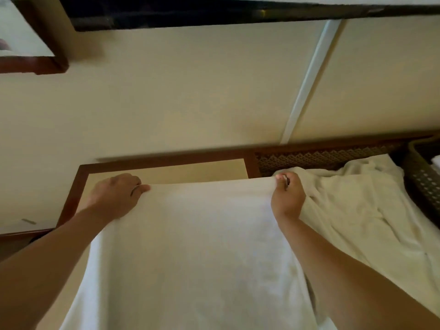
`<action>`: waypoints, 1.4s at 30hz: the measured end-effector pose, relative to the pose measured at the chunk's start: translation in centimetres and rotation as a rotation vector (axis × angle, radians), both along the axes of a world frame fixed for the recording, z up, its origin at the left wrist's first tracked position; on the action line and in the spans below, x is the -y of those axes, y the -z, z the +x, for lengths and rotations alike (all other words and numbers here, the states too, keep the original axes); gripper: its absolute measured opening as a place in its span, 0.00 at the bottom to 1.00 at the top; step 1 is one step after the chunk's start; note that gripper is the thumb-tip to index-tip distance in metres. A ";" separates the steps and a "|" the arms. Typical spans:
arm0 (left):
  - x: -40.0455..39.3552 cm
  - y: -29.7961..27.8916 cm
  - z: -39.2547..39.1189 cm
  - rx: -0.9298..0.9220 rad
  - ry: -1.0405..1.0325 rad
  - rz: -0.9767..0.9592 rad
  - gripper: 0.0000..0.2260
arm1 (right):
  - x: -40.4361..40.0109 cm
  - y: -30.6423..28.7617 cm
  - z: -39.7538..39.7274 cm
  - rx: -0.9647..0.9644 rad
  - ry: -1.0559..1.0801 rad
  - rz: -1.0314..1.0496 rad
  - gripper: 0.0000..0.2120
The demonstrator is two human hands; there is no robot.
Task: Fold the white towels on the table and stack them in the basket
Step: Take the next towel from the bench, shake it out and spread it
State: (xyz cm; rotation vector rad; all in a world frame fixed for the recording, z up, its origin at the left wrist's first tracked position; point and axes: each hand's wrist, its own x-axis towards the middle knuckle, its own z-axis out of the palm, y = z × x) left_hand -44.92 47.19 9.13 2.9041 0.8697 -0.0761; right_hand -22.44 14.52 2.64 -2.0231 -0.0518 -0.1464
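Observation:
A white towel (202, 246) is stretched flat in front of me over the table (166, 171). My left hand (117, 195) pinches its far left corner and my right hand (287, 197) pinches its far right corner, so the far edge runs taut between them. To the right, a crumpled heap of white towels (362, 210) lies on the table. The dark woven basket (422, 177) stands at the far right edge of the view, with something white just visible inside it.
The table has a dark wooden frame and a beige top, and its back edge meets a cream wall (190, 91). A patterned panel (309, 159) runs along the back right. A framed mirror (31, 44) hangs upper left. Floor shows left of the table.

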 end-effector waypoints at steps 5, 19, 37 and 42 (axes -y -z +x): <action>-4.3 2.6 6.3 -0.021 0.034 0.039 0.19 | -4.4 2.4 7.5 -0.006 -0.015 -0.054 0.10; -9.5 8.6 16.4 -0.064 -0.110 -0.161 0.17 | -11.1 6.9 18.1 -0.169 0.105 -0.568 0.18; -20.0 5.4 5.1 -0.096 -0.040 -1.130 0.28 | -30.3 6.0 -5.3 0.038 -0.905 -0.987 0.30; -25.8 4.8 1.8 -0.239 -0.018 -0.888 0.26 | -30.5 5.7 -5.6 0.035 -0.854 -1.009 0.29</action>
